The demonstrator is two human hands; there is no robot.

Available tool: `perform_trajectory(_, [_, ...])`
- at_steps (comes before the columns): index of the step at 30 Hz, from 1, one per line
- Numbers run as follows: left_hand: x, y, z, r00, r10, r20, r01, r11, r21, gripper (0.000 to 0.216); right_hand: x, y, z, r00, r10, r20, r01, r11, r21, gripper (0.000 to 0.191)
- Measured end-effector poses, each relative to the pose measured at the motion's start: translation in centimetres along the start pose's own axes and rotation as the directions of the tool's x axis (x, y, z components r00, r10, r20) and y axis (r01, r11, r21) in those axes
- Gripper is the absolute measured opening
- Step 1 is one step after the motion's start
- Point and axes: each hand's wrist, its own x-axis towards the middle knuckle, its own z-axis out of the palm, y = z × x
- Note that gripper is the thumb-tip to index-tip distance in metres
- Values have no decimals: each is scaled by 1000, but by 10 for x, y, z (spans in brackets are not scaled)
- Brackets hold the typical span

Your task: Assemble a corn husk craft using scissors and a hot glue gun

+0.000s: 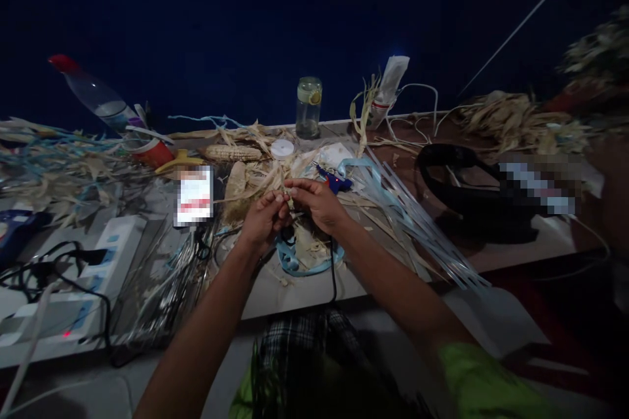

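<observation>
Over the middle of the table, my left hand (266, 215) and my right hand (317, 201) meet with their fingertips pinched together. Between them is a pale strip of dried corn husk (281, 177), its upper end rising above the fingers against more husk. The exact spot where the fingers grip it is small and dim. Just beyond my right hand lies a blue glue gun (337, 180) with a red light. Below my hands is a light-blue plastic ring (299, 267) with husk scraps in it. A corn cob (233, 153) lies beyond my left hand.
A phone (194, 195) and white power strip (105, 275) with black cords are on the left. Glass jar (308, 108) and tilted bottle (101, 98) stand at the back. Clear sticks (417, 222) and a black looped object (462, 190) lie right.
</observation>
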Motion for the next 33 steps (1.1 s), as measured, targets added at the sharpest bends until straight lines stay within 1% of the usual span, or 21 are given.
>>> perform_trajectory(2, [0, -1, 0, 1000, -20, 9, 20, 999, 29, 24, -1, -1, 0, 999, 20, 46, -21, 1000, 6, 30])
perform_trajectory(6, [0, -2, 2, 998, -62, 24, 61, 997, 54, 24, 0, 2, -1, 993, 31, 111, -27, 999, -34, 26])
perform_trajectory(11, [0, -3, 4, 998, -64, 22, 61, 995, 84, 26, 3, 5, -3, 994, -8, 105, 17, 997, -80, 30])
perform_trajectory(15, [1, -3, 2, 999, -28, 22, 26, 995, 100, 24, 3, 5, 0, 995, -18, 101, 27, 996, -81, 34])
perform_trajectory(18, [1, -4, 1, 1000, -6, 17, 4, 992, 125, 25, 5, 6, 1, 995, -60, 83, 68, 993, -99, 34])
perform_trajectory(22, [3, -5, -1, 1000, 15, 19, -18, 993, 115, 24, 5, 9, 2, 994, -106, 33, 110, 985, -137, 32])
perform_trajectory(25, [3, -6, -3, 999, 18, 32, -22, 991, 129, 24, 3, 8, 4, 993, -122, -2, 118, 968, -220, 31])
perform_trajectory(28, [4, -8, -4, 999, -11, 36, 6, 990, 141, 25, 0, 6, 6, 991, -129, -39, 112, 950, -291, 28])
perform_trajectory(31, [4, -9, -5, 1000, -20, 23, 17, 990, 139, 25, -2, 4, 6, 989, -136, -60, 113, 953, -282, 28])
perform_trajectory(33, [4, -10, -6, 1000, -20, 18, 17, 990, 141, 25, -2, 3, 6, 991, -118, -54, 100, 961, -257, 30])
